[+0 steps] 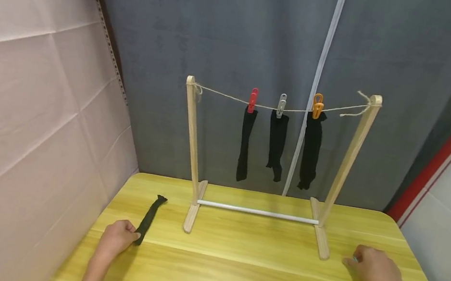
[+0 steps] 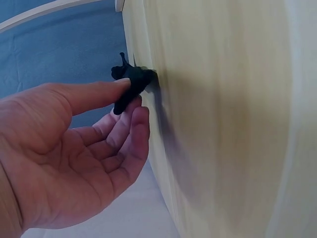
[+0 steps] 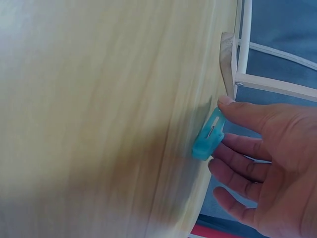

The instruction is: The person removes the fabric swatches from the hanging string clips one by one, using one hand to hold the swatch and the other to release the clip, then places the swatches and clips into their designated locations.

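Observation:
At the left of the table, my left hand (image 1: 116,238) pinches the near end of a dark sock (image 1: 149,219). Stretched out over the wood, this sock points away from me, and the left wrist view shows the thumb on top of its bunched fabric (image 2: 136,82). Over on the right side, my right hand (image 1: 378,270) holds a teal clothespin (image 3: 208,136) between thumb and fingers, close to the tabletop. In the head view the fingers hide most of that clothespin.
A wooden drying rack (image 1: 351,164) stands at the back with a string (image 1: 223,94) between its posts. Three dark socks hang there, under a red clothespin (image 1: 253,101), a grey clothespin (image 1: 281,106) and an orange clothespin (image 1: 317,106). A white bar (image 1: 258,212) joins the feet.

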A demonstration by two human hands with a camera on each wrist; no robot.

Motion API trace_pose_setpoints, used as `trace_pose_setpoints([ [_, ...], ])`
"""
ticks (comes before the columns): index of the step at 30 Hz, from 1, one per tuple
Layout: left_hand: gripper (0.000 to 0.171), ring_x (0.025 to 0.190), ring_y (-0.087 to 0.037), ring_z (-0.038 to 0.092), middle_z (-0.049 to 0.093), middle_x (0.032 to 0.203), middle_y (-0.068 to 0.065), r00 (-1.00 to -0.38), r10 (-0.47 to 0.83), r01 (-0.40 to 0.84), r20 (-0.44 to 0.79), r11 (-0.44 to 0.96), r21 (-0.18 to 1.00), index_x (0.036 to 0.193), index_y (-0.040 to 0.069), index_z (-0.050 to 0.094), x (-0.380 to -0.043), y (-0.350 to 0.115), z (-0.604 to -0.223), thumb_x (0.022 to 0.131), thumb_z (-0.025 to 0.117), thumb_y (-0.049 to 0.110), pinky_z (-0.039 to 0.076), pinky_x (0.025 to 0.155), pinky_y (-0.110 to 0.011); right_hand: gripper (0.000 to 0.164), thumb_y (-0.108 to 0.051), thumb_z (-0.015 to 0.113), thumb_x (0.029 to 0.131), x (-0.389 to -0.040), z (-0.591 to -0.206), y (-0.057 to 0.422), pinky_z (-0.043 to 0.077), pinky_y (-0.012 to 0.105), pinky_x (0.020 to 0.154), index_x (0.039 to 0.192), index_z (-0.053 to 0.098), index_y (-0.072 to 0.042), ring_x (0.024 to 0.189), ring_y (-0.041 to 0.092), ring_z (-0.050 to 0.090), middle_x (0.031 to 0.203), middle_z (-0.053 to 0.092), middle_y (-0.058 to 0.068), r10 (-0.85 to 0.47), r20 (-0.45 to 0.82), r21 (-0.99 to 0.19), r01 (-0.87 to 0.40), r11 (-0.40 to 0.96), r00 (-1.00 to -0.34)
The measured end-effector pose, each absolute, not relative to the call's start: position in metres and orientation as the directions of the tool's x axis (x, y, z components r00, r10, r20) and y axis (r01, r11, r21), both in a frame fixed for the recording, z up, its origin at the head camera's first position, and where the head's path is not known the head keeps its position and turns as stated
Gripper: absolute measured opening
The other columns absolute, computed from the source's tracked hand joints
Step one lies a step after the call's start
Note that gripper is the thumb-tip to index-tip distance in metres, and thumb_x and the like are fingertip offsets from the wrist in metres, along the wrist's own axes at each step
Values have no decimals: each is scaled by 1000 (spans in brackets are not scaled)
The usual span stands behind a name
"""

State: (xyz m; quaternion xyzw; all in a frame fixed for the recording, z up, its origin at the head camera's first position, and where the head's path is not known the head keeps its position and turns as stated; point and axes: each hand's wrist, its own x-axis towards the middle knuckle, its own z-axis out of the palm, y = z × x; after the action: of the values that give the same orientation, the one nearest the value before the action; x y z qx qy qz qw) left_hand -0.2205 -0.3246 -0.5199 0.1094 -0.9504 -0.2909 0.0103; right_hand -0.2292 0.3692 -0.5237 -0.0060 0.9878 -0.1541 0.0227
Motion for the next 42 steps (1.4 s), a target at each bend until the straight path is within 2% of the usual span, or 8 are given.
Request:
trace_pose_setpoints([
  [10,33,76,-27,65,72,86,-15,-966,-247,-245,-74,792,559,100,-6,67,-214,-329,-516,91,80,24,54,64,-40,36,-46,80,90,-230,-530,366,50,44,57,96,72,-12,75,21,63,93,75,11,-12,-57,-293,5,956,-998],
  [17,58,85,-34,66,71,106,-29,-955,-286,-280,-74,801,529,116,-11,60,-216,-329,-515,93,78,40,56,75,-50,36,-49,77,92,-226,-530,368,40,38,54,89,67,-14,72,20,52,80,62,3,7,-76,-298,30,954,-997],
  [22,83,105,-50,63,60,120,-41,-958,-287,-238,15,820,520,129,-21,48,-218,-323,-514,96,74,49,53,92,-62,46,-55,73,93,-224,-526,364,39,38,53,82,62,-13,69,21,49,75,57,4,14,-66,-290,33,956,-998],
  [26,99,121,-57,52,52,130,-42,-952,-290,-201,93,828,523,143,-23,37,-220,-316,-511,94,75,54,46,102,-65,67,-62,70,95,-223,-525,355,54,52,60,103,69,5,80,41,67,92,68,24,11,-37,-265,20,964,-999],
  [29,106,134,-57,43,42,145,-43,-958,-268,-175,98,823,540,154,-20,26,-222,-309,-503,95,73,55,41,110,-68,79,-60,71,95,-221,-524,348,57,63,70,122,64,14,96,56,66,110,67,36,3,43,-241,-8,971,-999],
  [34,115,153,-55,24,20,165,-40,-971,-226,-136,81,795,592,164,-12,9,-222,-296,-490,97,70,58,29,124,-68,83,-52,74,94,-219,-515,333,55,69,80,133,56,20,109,62,60,127,59,45,-5,146,-237,-39,971,-989],
  [38,116,157,-53,20,17,170,-36,-969,-196,-67,149,792,606,166,-7,7,-224,-285,-483,95,74,55,28,126,-68,98,-59,72,95,-219,-507,319,49,75,93,144,45,21,123,65,51,141,48,48,23,138,-277,-16,961,-990],
  [42,118,158,-53,21,18,171,-34,-965,-150,14,217,792,610,167,-4,9,-227,-273,-479,92,79,53,28,125,-69,102,-62,70,95,-218,-502,308,46,76,98,148,41,19,127,64,49,144,46,47,44,157,-330,-10,944,-987],
])
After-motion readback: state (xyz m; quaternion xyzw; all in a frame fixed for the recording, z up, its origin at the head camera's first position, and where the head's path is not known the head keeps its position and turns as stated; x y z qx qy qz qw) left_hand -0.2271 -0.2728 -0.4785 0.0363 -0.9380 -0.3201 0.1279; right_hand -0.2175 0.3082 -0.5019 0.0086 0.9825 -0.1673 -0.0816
